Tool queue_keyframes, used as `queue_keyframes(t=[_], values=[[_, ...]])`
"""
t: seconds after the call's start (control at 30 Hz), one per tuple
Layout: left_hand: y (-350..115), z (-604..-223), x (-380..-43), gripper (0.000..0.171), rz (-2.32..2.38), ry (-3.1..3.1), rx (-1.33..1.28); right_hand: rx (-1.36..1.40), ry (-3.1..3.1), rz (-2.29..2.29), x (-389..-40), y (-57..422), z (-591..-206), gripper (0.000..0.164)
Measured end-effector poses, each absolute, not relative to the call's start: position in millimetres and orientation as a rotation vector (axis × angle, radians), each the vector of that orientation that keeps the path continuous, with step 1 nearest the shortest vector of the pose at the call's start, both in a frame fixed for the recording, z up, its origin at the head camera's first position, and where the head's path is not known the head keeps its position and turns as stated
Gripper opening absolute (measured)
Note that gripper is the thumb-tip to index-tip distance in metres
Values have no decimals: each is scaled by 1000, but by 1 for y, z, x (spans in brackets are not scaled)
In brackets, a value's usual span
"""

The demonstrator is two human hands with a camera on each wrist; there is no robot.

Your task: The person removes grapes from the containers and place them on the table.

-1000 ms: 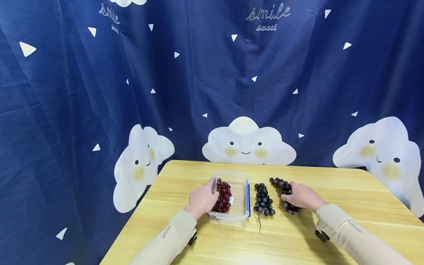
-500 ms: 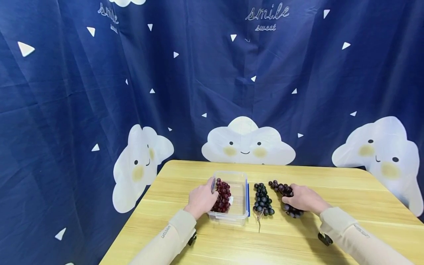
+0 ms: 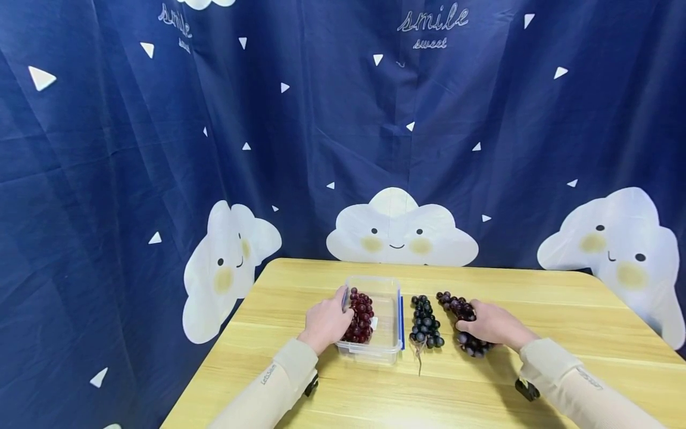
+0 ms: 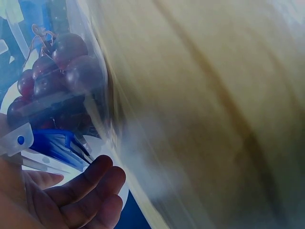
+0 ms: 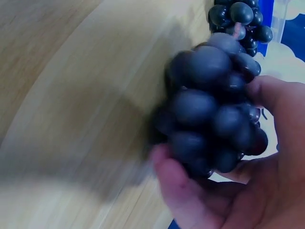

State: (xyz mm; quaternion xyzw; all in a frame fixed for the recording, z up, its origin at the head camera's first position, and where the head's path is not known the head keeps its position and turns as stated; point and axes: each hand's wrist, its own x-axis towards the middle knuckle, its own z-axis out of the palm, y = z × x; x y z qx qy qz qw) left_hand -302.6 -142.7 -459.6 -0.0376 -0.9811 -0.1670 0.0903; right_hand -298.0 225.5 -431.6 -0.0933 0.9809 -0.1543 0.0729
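Observation:
My left hand (image 3: 328,320) grips the left wall of a clear plastic food container (image 3: 388,313), by a side flap with a blue strip (image 4: 57,145) in the left wrist view. Inside the container, along that wall, lies a bunch of red grapes (image 3: 362,313). My right hand (image 3: 495,325) holds a bunch of dark purple grapes (image 5: 195,107), fingers and thumb on either side of it. The far end of that bunch points toward the back of the table. Between container and right hand, a bunch of black grapes (image 3: 426,325) lies with its stem toward me.
Another blue-edged flap (image 3: 402,325) hangs along the container's right side, close to the black grapes. The wooden table (image 3: 375,399) reaches back to a dark blue curtain (image 3: 300,149) printed with clouds.
My right hand has shifted slightly right and toward me, and the purple grapes have moved a little with it. The left hand, container and black grapes stay in place.

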Motion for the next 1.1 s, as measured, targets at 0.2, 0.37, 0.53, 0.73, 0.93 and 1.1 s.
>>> queue_keyframes(t=[0.2,0.37,0.53,0.73,0.93,1.1], values=[[-143,-458,-302,59,-476,-2919,-114,-216,2904,-465,-294,226,-431,104],[-142,-458,-301,59,-477,-2921,-119,-291,2971,-440,-296,225,-430,89],[-142,-459,-303,60,-467,-2922,-112,-414,3044,-442,-299,227,-426,64],[-142,-458,-304,61,-458,-2918,-110,-487,3090,-394,-302,229,-423,37],[-142,-458,-303,61,-473,-2922,-120,-449,3070,-329,-304,228,-419,47],[-142,-458,-302,62,-482,-2921,-119,-391,3026,-313,-306,224,-417,64]])
